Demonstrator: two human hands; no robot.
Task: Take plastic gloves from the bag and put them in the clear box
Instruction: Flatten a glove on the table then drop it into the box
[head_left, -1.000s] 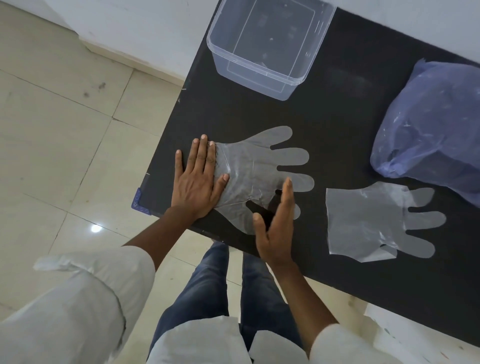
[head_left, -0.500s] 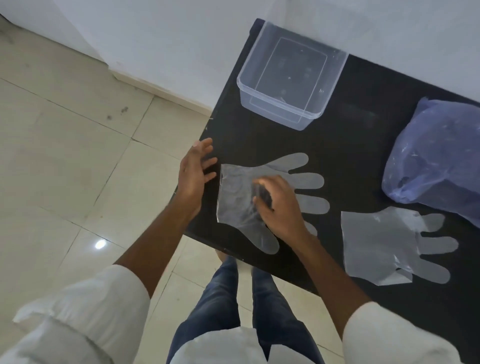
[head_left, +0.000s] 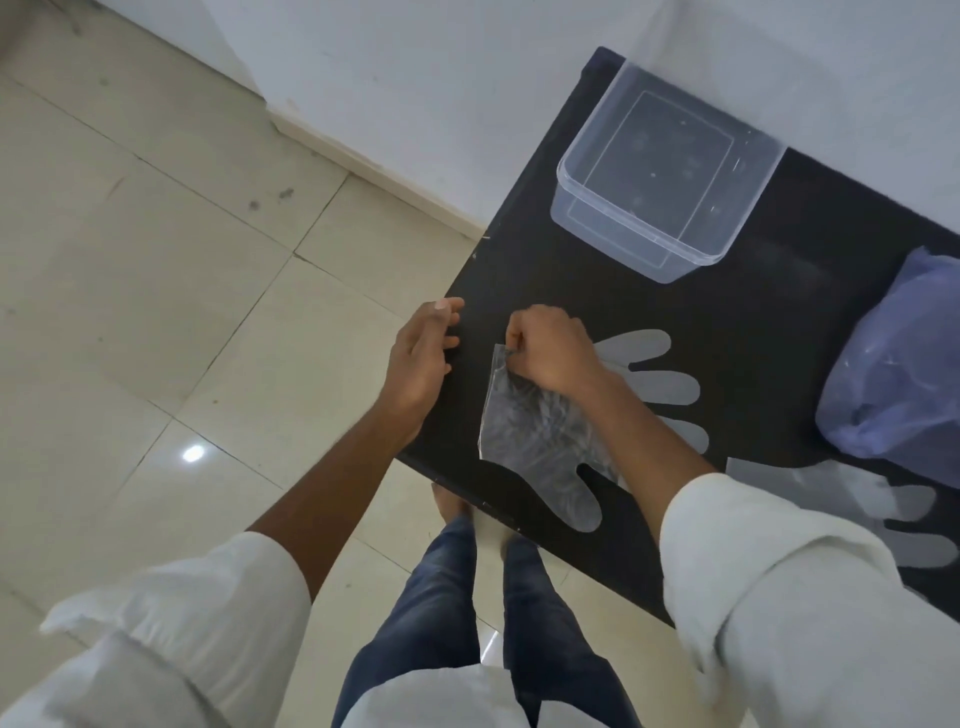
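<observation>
Glove (head_left: 540, 441) cuff corner pinched by right hand (head_left: 550, 348) | left hand (head_left: 421, 358) loosely spread, holding nothing, at table (head_left: 779, 322) edge

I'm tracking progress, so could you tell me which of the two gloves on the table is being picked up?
The glove nearer the table's left edge: the right hand pinches its cuff corner. The other glove, by the bag, lies untouched.

Floor (head_left: 156, 270) is laid in large pale beige glossy tiles with thin dark grout lines; scattered dark scuffs are seen near the wall. A small bright ceiling-light reflection (head_left: 193, 453) is caught on one tile. Wall (head_left: 415, 78) is painted plain white, with a low cream skirting (head_left: 363, 156) at its base. A matte black table (head_left: 769, 322) is set with its far edge against the wall.
</observation>
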